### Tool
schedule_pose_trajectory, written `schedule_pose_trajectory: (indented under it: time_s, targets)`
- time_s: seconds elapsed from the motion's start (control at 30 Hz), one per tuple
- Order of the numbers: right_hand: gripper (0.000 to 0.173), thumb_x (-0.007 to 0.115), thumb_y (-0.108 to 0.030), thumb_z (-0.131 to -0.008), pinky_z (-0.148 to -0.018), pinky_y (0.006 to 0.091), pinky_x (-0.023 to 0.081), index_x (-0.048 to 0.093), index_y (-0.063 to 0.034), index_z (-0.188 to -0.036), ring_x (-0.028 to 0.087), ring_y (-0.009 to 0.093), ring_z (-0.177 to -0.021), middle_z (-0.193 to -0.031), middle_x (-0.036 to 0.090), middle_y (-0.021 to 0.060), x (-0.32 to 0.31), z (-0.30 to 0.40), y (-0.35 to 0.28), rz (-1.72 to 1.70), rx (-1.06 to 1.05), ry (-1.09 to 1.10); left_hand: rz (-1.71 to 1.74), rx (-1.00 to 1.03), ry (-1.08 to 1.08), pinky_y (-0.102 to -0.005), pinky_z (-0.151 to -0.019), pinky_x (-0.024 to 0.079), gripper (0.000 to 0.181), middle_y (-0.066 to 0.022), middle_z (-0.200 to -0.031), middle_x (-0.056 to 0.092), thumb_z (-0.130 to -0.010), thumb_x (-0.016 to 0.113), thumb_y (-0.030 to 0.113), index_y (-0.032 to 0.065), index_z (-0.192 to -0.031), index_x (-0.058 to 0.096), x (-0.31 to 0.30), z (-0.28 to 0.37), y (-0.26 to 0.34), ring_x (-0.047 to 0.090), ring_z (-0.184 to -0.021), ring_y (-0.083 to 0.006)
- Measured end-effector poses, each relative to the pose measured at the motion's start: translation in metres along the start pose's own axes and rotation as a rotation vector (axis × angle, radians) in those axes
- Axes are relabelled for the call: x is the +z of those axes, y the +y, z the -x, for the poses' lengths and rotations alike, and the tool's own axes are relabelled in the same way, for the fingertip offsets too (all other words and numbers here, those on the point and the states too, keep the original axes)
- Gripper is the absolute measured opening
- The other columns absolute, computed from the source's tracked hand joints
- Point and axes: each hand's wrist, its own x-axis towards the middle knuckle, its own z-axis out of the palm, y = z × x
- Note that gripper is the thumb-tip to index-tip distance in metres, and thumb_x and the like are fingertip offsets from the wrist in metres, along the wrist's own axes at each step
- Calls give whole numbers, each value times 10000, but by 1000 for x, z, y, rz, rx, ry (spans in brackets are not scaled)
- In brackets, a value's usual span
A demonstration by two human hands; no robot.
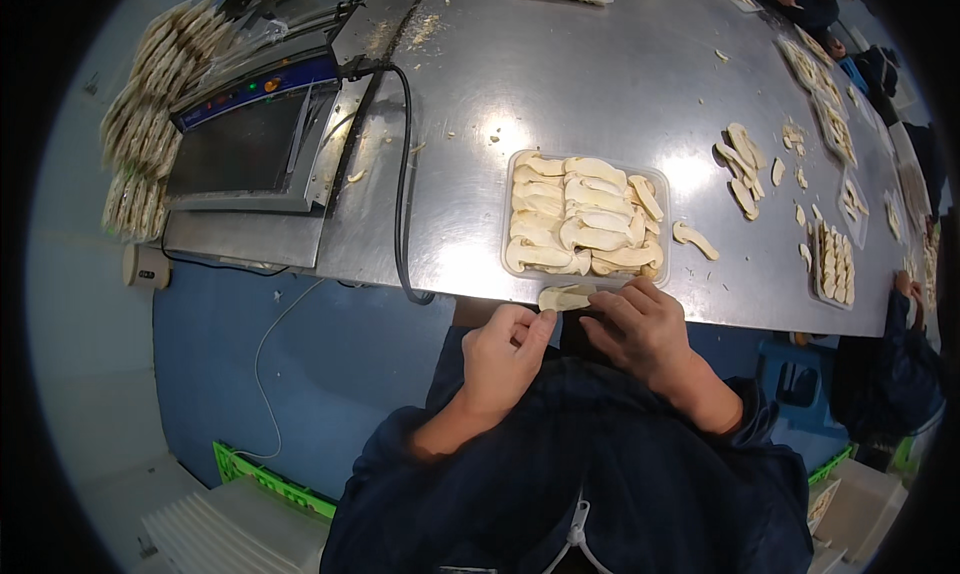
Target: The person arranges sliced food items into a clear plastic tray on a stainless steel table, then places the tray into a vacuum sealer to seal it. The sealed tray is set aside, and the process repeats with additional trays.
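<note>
Between my two hands, at the front edge of the steel table, is a pale mushroom slice (566, 298). My left hand (510, 349) pinches its left end between thumb and index finger. The fingers of my right hand (645, 326) hold its right end. Just beyond, a clear plastic tray (510, 233) lies flat, with overlapping mushroom slices (596, 225) laid in rows. One loose mushroom slice (696, 240) rests to the right of this tray, and a small pile of slices (741, 165) lies farther right.
A tabletop sealing machine (247, 139) stands at left, its black cable (405, 184) looping over the steel table (465, 71). Packed trays (150, 109) are stacked behind it. Another filled tray (834, 266) lies right. Co-workers' hands (907, 285) and dark sleeves show at the far right. A blue stool (799, 386) stands below.
</note>
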Motion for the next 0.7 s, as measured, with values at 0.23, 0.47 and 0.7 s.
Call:
schedule_pose_trajectory:
  time_s: [0.23, 0.47, 0.7]
  targets:
    - [332, 764, -69, -645, -625, 345, 499, 624, -6, -939, 564, 264, -733, -806, 582, 93, -3, -1, -10, 7, -20, -6, 523, -474, -281, -198, -401, 320, 227, -35, -558, 554, -913, 573, 165, -21, -793, 620, -7, -5, 1, 442, -436, -56]
    - [328, 784, -76, -604, -667, 349, 502, 637, -41, -896, 554, 261, -772, -841, 583, 79, -22, -9, -12, -76, -50, -63, 489, -269, -407, -187, -420, 322, 223, 2, -563, 540, -931, 557, 167, -10, -809, 615, -25, -11, 16, 431, -455, -34]
    - [341, 781, -61, -585, -654, 344, 485, 627, -37, -888, 547, 266, -770, -823, 582, 65, -38, -27, 7, -109, 7, -30, 508, -247, -362, -186, -463, 345, 210, 4, -590, 546, -939, 561, 162, -31, -880, 619, -20, -30, 32, 452, -497, -31]
